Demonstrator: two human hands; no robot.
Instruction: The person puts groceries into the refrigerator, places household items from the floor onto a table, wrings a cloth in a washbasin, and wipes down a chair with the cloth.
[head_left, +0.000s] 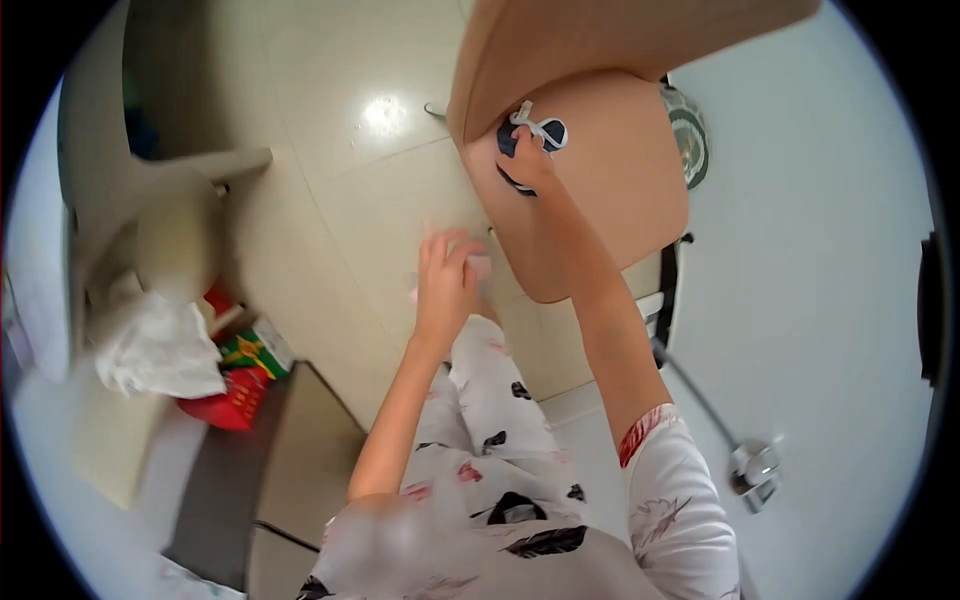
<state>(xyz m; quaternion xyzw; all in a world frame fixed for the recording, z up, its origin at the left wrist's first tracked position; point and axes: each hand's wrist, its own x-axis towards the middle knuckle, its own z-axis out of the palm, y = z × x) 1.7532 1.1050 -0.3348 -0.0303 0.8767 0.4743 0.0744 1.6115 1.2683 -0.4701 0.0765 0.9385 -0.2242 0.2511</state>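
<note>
**Right hand gripping a dark navy and white item with thin white bands (553, 133) over a chair seat**

The item is located in the far part of the scene, right of centre, over the left side of the tan upholstered seat (620, 190). A dark, white-edged strip (517, 183) shows just below the grip; whether it belongs to the same item cannot be determined.

Right hand (530, 165): fingers closed on the item, forearm extended from the near right.

Left hand (447, 275): positioned nearer and to the left of the seat, above the pale tiled floor (345, 220). The fingers are bent and motion-blurred; whether they hold anything cannot be determined.

The tan curved backrest (600, 40) rises at the far edge of the seat. A round grey-green patterned object (686, 138) stands just right of the seat. White trousers with a feather print (500, 420) occupy the near centre.

At the left, a crumpled white cloth (165, 350) lies beside a green and yellow box (262, 347), with a glossy red bag (235, 400) on the near side. A brown panelled cabinet (310, 430) stands to the right of the bag.
</note>
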